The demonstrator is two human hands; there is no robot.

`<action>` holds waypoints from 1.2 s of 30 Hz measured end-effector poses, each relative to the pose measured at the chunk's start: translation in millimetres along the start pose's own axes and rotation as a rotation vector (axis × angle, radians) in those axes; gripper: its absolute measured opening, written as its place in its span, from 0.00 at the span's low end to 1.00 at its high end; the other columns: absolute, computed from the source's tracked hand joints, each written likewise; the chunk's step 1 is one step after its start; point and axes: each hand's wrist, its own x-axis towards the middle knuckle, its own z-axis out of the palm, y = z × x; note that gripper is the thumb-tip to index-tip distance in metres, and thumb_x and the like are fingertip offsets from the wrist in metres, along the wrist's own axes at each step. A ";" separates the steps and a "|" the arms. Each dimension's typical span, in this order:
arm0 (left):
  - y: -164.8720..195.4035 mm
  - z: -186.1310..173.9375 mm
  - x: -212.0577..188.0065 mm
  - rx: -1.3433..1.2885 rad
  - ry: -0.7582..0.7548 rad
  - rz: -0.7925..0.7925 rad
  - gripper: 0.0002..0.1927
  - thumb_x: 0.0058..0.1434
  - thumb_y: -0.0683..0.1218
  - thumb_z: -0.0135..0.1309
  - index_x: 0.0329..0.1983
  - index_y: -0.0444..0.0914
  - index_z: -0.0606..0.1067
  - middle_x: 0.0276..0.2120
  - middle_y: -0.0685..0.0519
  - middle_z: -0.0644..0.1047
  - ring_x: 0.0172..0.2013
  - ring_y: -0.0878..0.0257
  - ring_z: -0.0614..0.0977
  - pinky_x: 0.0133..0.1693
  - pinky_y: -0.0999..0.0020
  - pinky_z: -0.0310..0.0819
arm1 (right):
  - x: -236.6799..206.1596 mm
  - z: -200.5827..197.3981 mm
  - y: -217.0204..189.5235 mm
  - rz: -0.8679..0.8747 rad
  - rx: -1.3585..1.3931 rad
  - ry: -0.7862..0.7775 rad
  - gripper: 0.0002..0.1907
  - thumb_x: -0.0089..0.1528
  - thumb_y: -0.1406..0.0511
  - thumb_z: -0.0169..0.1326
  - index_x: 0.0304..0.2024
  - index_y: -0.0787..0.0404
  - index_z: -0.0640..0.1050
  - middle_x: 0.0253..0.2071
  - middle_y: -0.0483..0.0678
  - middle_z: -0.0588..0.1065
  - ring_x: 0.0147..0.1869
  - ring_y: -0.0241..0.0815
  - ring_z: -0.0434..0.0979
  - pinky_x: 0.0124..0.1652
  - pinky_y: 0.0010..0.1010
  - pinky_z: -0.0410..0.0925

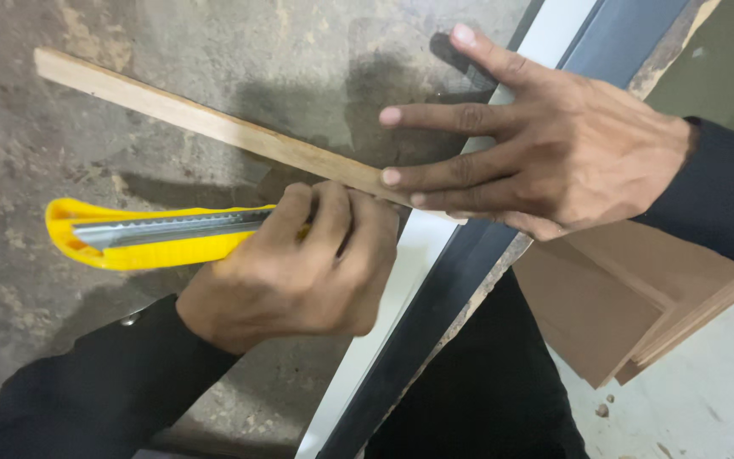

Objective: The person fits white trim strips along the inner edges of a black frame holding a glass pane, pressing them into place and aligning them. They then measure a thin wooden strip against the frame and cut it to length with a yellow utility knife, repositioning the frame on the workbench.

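Our right hand presses flat, fingers spread, pinning the wooden strip near the surface's edge, so our left hand, fisted round the yellow knife, cuts beside it.

Stained grey work surface, stacked brown boards — pale concrete floor

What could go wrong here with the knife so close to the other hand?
1. The left hand grips the yellow utility knife right beside the right hand's fingertips pressing on the wooden strip; a slip could cut them.
2. The thin strip is held only near one end, so it may pivot.
3. The blade tip is hidden under the fist, so its position is hard to judge.
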 end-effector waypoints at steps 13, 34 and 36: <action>42.5 10.1 -3.3 -0.355 0.152 -0.099 0.12 0.70 0.50 0.50 0.44 0.39 0.80 0.43 0.48 0.80 0.38 0.58 0.81 0.36 0.69 0.75 | -1.1 -0.3 3.5 -0.025 0.080 0.010 0.24 0.60 0.59 0.53 0.57 0.57 0.80 0.68 0.45 0.72 0.79 0.53 0.57 0.73 0.65 0.33; 49.6 -21.3 -54.3 -0.305 -0.121 -0.278 0.07 0.69 0.48 0.54 0.40 0.40 0.77 0.48 0.42 0.82 0.30 0.63 0.79 0.31 0.72 0.71 | -6.1 5.6 8.6 -0.051 0.060 0.019 0.24 0.57 0.60 0.54 0.56 0.56 0.80 0.69 0.44 0.70 0.82 0.51 0.52 0.74 0.71 0.36; 49.3 -20.0 -39.9 -0.301 0.024 -0.251 0.11 0.72 0.52 0.51 0.42 0.41 0.78 0.44 0.45 0.81 0.34 0.61 0.80 0.34 0.72 0.72 | -5.8 5.1 8.9 -0.073 0.063 0.039 0.23 0.57 0.60 0.53 0.55 0.58 0.80 0.69 0.45 0.70 0.82 0.51 0.52 0.74 0.71 0.36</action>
